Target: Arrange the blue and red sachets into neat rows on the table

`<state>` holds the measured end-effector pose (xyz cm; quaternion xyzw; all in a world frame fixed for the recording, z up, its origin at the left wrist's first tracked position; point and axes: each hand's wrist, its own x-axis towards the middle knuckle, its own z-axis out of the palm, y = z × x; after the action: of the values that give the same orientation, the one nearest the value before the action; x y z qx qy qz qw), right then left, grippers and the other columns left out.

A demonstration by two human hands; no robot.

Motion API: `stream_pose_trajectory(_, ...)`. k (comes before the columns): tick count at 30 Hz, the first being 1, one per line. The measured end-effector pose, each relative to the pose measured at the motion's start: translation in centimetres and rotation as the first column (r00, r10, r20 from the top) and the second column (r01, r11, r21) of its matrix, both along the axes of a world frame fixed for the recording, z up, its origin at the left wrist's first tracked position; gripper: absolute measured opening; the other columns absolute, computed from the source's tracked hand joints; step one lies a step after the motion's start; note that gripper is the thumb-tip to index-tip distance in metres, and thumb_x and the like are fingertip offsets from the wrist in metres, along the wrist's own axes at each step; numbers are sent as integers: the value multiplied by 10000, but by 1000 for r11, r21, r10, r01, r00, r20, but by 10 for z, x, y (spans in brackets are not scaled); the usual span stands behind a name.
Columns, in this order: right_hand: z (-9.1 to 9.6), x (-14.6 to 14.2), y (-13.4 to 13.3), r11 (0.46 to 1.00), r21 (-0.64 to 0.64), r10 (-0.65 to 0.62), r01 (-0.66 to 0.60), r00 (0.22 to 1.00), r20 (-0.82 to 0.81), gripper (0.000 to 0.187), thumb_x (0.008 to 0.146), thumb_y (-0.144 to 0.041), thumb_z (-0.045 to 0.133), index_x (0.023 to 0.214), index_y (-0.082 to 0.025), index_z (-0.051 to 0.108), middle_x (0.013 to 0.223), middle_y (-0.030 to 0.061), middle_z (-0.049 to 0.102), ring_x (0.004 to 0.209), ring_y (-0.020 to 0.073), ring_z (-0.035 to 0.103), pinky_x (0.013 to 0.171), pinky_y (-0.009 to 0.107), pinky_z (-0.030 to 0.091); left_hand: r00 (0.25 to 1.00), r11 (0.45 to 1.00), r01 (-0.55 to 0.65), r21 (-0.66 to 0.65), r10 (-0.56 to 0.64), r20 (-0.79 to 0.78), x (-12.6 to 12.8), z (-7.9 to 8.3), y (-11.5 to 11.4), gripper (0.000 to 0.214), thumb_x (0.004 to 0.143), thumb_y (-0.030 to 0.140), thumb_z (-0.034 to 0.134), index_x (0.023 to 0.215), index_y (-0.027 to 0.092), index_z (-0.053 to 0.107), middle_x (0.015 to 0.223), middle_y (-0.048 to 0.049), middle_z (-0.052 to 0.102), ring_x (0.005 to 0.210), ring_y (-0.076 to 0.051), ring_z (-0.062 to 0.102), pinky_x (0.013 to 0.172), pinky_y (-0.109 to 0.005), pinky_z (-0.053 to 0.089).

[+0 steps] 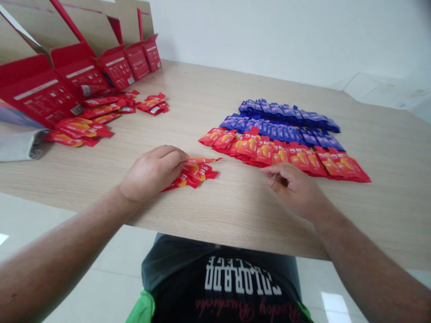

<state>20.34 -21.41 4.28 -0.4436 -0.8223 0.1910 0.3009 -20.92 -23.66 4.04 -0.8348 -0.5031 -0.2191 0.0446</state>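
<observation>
My left hand (153, 172) rests on the wooden table (208, 211) with its fingers curled over a small pile of red sachets (197, 171), gripping them. My right hand (292, 186) hovers just in front of a long row of red sachets (286, 154), its fingers loosely curled with nothing visible between them. Behind the red row lie two rows of blue sachets (286, 123).
Several open red cardboard boxes (84, 76) stand along the far left, with loose red sachets (90, 121) scattered before them. A grey rolled item (20, 146) lies at the left edge. A white wall rises behind the table.
</observation>
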Motion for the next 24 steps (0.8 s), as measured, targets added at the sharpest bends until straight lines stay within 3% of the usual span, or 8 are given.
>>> stream_pose_trajectory(5, -7, -32, -44, 929, -365, -70, -59, 941, -330, 307, 1044, -488, 711, 1228, -247, 760, 1078, 80, 782, 833, 215, 700, 720, 342, 561, 998, 983, 18, 181, -27, 49, 31, 20, -28, 143, 1044, 268, 597, 1081, 260, 735, 1185, -88, 785, 1092, -269, 749, 990, -445, 636)
stream_pose_trajectory(8, -9, -60, -64, 829, -502, -136, -245, 783, -607, 458, 1020, -644, 729, 1205, -225, 720, 988, 72, 776, 632, 152, 619, 528, 259, 476, 972, 927, 236, 292, -224, -73, 62, 23, -45, 169, 1004, 163, 643, 1087, 283, 729, 1253, -71, 784, 1112, -289, 732, 953, -482, 643)
stream_pose_trajectory(11, -14, -80, -70, 779, -555, -243, -291, 676, -696, 525, 976, -728, 740, 1012, -208, 677, 732, 13, 685, 482, 111, 500, 440, 223, 387, 912, 819, 410, 401, -355, -208, 90, 18, -50, 180, 977, 108, 665, 1014, 276, 716, 1254, -66, 793, 1083, -288, 731, 881, -488, 653)
stream_pose_trajectory(14, -16, -84, -66, 740, -618, -354, -264, 628, -693, 505, 925, -700, 775, 926, -215, 637, 640, -14, 633, 438, 108, 467, 395, 211, 342, 859, 777, 511, 367, -447, -248, 106, 17, -47, 170, 993, 130, 673, 1002, 290, 729, 1222, -39, 809, 1114, -266, 741, 1001, -512, 642)
stream_pose_trajectory(17, -16, -76, -61, 751, -613, -372, -243, 612, -698, 472, 910, -668, 777, 888, -229, 604, 589, -36, 601, 413, 108, 441, 374, 204, 323, 843, 803, 536, 259, -523, -123, 110, 24, -43, 142, 1019, 347, 734, 1154, 308, 742, 1253, -52, 809, 1204, -286, 735, 1143, -550, 586)
stream_pose_trajectory(20, -13, -65, -58, 810, -552, -297, -198, 673, -677, 447, 976, -642, 724, 867, -229, 590, 616, -27, 636, 422, 109, 488, 391, 201, 363, 890, 908, 381, 176, -412, 195, 113, 33, -38, 465, 986, 555, 742, 1317, 232, 688, 1317, -148, 772, 1219, -329, 722, 1062, -546, 621)
stream_pose_trajectory(22, -11, -62, -59, 842, -514, -249, -165, 726, -641, 416, 1022, -602, 682, 867, -226, 591, 643, -18, 663, 439, 114, 530, 412, 204, 398, 883, 973, 228, 26, -217, 416, 117, 36, -34, 451, 1001, 532, 694, 1307, 199, 679, 1244, -149, 779, 1088, -297, 748, 903, -480, 661)
stream_pose_trajectory(24, -10, -63, -59, 860, -491, -225, -136, 764, -605, 384, 1049, -559, 652, 867, -226, 587, 652, -15, 674, 446, 117, 552, 421, 207, 413, 852, 966, 167, -197, -41, 522, 122, 38, -29, 313, 1010, 479, 646, 1142, 204, 714, 1026, -82, 792, 858, -230, 736, 719, -380, 632)
